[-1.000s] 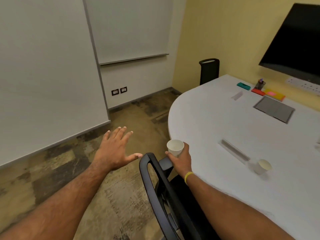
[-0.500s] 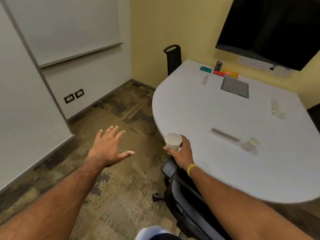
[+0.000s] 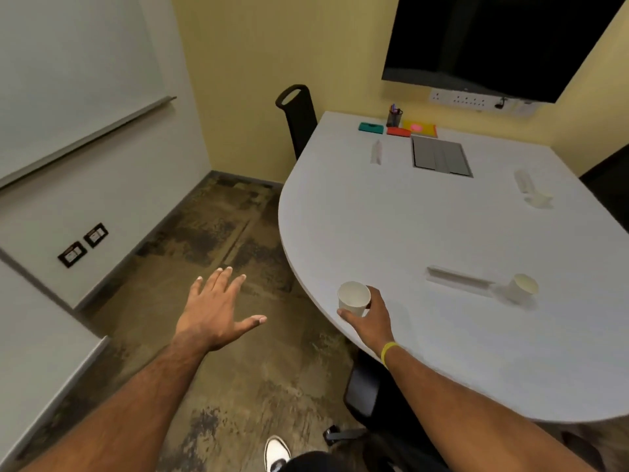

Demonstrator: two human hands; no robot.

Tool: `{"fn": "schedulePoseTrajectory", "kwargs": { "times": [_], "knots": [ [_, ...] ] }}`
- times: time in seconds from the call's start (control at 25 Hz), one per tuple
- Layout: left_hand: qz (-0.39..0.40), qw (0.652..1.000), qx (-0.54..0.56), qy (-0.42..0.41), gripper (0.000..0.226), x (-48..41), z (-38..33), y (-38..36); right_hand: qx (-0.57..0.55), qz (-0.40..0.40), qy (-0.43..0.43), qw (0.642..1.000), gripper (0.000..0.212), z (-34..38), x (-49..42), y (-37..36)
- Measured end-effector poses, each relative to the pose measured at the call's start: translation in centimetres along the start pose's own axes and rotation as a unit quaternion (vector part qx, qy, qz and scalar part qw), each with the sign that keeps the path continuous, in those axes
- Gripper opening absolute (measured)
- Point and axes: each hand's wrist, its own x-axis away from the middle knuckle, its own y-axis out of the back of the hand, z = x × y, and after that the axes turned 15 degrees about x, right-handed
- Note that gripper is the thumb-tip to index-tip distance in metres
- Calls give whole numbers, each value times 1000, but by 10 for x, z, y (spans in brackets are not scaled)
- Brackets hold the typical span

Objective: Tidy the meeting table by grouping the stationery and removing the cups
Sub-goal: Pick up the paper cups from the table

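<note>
My right hand (image 3: 369, 316) grips a white paper cup (image 3: 353, 298) upright at the near left edge of the white meeting table (image 3: 391, 216). My left hand (image 3: 214, 308) hovers over the floor, empty, fingers spread. A second paper cup (image 3: 522, 288) stands near the right, beside a long ruler-like strip (image 3: 459, 277). Another pale cup (image 3: 539, 199) lies further back on the right. At the far end sit a pen holder (image 3: 394, 116), a teal case (image 3: 371, 127), a red case (image 3: 399, 131) and a yellow pad (image 3: 420, 128).
A grey cable hatch (image 3: 440, 156) is set into the table near the stationery, with a small pale item (image 3: 376, 152) to its left. Black chairs stand at the far end (image 3: 296, 114) and under my right arm (image 3: 367, 396). A dark screen (image 3: 493, 39) hangs on the yellow wall.
My view has swung right and risen, so more of the table shows. My right hand still holds the cup at the table edge; my left hand stays spread over the floor.
</note>
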Motion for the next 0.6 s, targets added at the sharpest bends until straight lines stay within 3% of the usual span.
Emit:
{"fn": "schedulePoseTrajectory", "kwargs": {
  "times": [0.28, 0.6],
  "knots": [
    [-3, 1000, 15, -25, 112, -143, 49, 21, 3, 9, -61, 998, 70, 32, -100, -29],
    [55, 992, 22, -111, 111, -309, 96, 5, -10, -39, -127, 991, 71, 65, -196, -94]
  ]
}}
